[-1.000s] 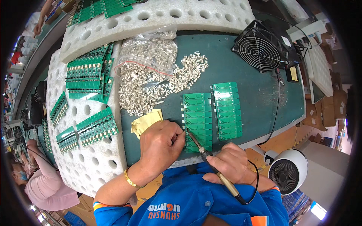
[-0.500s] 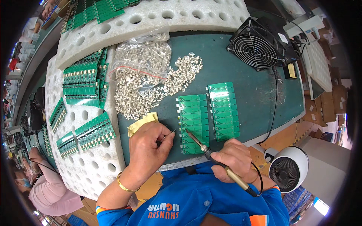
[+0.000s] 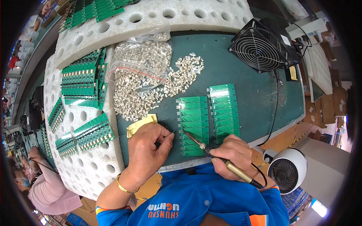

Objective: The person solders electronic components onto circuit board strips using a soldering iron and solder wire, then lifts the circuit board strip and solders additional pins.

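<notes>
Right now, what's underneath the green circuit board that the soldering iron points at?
The bench top shows around the green circuit board, and short pins stick out along its left edge. Its underside is covered, so any parts beneath cannot be seen.

Bright, even light covers the table (image 3: 260,107); glare whitens the right-hand circuit board (image 3: 224,113); outer edges bend into black.

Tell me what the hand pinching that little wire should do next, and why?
I'd say the left hand should probably ease the thin wire rightward to the iron's tip. The right hand already holds the soldering iron with its tip near the left side of a green board, and the wire points that way, but a gap remains between them.
</notes>
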